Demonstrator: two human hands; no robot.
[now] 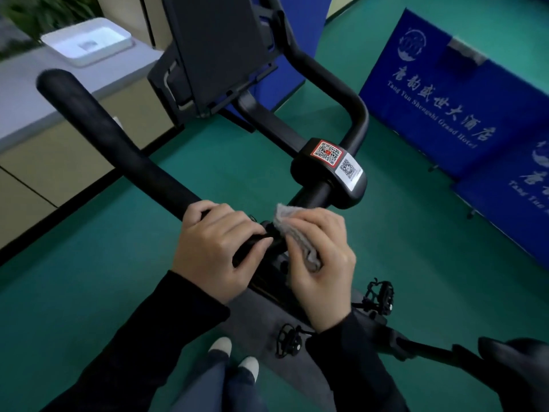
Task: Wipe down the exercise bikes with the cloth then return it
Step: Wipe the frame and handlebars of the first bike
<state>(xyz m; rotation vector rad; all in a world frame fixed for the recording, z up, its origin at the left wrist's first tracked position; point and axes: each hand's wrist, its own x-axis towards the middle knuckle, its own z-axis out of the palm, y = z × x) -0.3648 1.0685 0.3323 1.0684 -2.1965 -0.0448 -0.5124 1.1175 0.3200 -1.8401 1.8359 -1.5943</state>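
A black exercise bike fills the head view, its long left handlebar [118,147] running from upper left down to the middle. My left hand [217,242] grips the lower end of that bar. Right beside it, my right hand [320,260] holds a grey cloth [292,230] pressed against the handlebar stem. A clamp block with two QR-code stickers [335,162] sits just above my hands. The bike's dark screen [217,46] stands at the top, and its saddle [517,367] shows at the lower right.
Two black pedals [289,340] hang below my hands over a grey floor mat [267,328]. Blue hotel banners [439,93] stand on the green floor at the right. At the upper left, a grey counter [29,93] carries a white tray [86,41].
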